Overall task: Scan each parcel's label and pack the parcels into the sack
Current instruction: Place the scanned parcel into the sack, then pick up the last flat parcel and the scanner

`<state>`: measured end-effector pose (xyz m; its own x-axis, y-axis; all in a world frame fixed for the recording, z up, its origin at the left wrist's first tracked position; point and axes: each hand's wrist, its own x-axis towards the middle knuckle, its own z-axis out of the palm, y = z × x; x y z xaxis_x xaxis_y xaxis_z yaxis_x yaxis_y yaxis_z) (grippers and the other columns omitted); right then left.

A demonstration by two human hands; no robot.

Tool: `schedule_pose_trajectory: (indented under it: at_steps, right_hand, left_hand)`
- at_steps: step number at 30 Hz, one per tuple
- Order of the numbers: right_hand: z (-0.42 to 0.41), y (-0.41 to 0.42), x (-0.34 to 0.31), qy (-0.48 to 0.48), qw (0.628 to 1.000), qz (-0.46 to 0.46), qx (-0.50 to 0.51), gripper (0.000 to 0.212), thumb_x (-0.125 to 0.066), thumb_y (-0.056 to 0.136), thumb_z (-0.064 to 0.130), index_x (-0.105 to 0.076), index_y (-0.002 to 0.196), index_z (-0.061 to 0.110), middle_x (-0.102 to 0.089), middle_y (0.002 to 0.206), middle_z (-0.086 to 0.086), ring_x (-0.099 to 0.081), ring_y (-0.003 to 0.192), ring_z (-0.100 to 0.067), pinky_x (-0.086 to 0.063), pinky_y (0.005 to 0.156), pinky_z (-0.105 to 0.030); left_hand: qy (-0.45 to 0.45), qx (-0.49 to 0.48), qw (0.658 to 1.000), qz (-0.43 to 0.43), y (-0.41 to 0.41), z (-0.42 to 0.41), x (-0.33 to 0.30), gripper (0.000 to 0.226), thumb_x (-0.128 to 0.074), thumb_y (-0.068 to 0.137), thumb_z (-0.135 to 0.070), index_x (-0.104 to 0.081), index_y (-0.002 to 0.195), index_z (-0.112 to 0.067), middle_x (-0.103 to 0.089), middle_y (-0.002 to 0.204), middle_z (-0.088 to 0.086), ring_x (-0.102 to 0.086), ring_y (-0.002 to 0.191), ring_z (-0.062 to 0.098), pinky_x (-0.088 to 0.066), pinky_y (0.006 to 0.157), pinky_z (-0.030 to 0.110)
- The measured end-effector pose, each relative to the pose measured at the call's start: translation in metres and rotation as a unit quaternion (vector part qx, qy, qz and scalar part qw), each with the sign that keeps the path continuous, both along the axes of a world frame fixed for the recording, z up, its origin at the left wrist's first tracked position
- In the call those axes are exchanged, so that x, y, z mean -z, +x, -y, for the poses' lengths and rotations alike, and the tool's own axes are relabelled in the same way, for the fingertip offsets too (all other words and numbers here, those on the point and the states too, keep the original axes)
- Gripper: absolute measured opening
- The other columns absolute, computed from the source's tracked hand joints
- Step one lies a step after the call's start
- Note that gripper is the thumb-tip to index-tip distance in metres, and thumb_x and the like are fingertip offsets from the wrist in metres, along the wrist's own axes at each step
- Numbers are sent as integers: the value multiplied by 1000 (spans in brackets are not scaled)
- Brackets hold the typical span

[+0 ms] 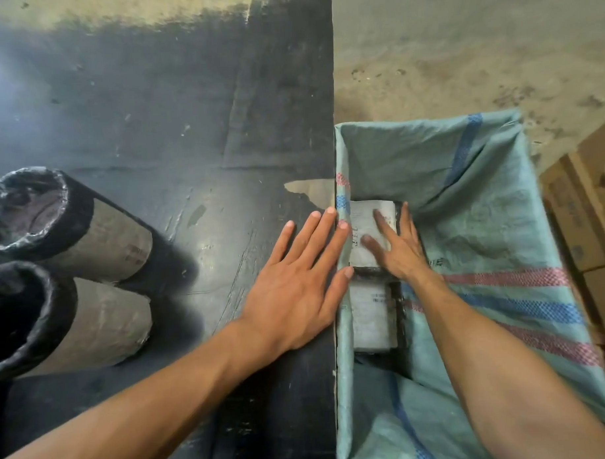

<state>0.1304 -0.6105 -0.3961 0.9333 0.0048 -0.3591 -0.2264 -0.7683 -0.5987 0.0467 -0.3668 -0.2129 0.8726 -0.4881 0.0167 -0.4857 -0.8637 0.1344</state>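
So the green sack point(482, 202) hangs open on the right half of the frame, its edge right against the black table point(188, 130). Down inside it, centre-right, there are two parcels: the far parcel point(366, 223) with its pale label up, and the near parcel point(371, 316) just below it in the frame, pretty much touching. The right hand point(397, 246) is reaching into the sack, lying flat on the far parcel, fingers spread, not gripping anything. The left hand point(296, 284) lies palm-down on the table at the sack's edge, fingers splayed too, tips touching the sack's rim. Lower left, two rolls point(100, 270) wrapped in black plastic lie on the table. Cardboard boxes point(588, 212) sit at the right edge, on the floor beside the sack.
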Motion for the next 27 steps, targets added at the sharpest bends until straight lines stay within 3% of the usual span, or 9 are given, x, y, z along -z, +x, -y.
schedule_pose_trajectory:
  at_steps: [3, 6, 10, 15, 22, 27]
  right_hand:
    - [-10, 2, 1, -21, 999, 14, -42, 111, -32, 62, 107, -17, 161, 58, 30, 172, 1, 21, 161, -28, -5, 131, -55]
    - [-10, 6, 7, -33, 999, 9, -40, 114, -28, 55, 111, -14, 158, 64, 30, 172, 5, 22, 160, -27, -7, 130, -57]
    - [-11, 14, 3, -94, 993, -14, -71, 108, -20, 62, 108, -5, 159, 63, 35, 171, 1, 28, 159, -29, 4, 130, -57]
    - [-23, 15, -17, -208, 970, -60, -112, 92, -23, 85, 92, 7, 163, 53, 33, 170, -11, 29, 158, -32, 15, 126, -57]
    - [-41, -7, -64, -234, 956, -130, -118, 87, -31, 100, 76, 2, 169, 34, 18, 176, -9, 18, 161, -34, 8, 128, -60]
    - [-36, -48, -100, -221, 963, -137, -71, 79, -29, 106, 67, 0, 170, 29, 9, 177, -13, 12, 162, -34, 5, 130, -57]
  left_hand:
    - [5, 0, 1000, -2, 0, 0, 0, 61, -15, 108, -47, -10, 163, -19, -2, 170, 2, 6, 156, 15, -7, 127, 46]
    - [5, -1, 1000, 0, 0, 0, 1, 61, -17, 108, -46, -12, 162, -18, -4, 170, 2, 4, 157, 16, -8, 127, 46]
    - [5, -1, 1000, -3, 0, 0, 1, 61, -14, 108, -46, -12, 162, -19, -3, 170, 2, 5, 157, 15, -6, 127, 45]
    - [10, 0, 1000, -6, 1, -1, 0, 61, -14, 108, -47, -10, 163, -20, -1, 170, 1, 7, 156, 14, -2, 127, 44]
    - [0, 2, 1000, -24, 2, -1, -1, 65, -4, 105, -52, -6, 163, -23, 5, 170, -3, 12, 155, 12, 6, 127, 40]
    - [-2, 3, 1000, -27, 2, -1, -1, 63, -11, 107, -49, -6, 163, -21, 2, 170, 0, 9, 156, 15, 9, 126, 40]
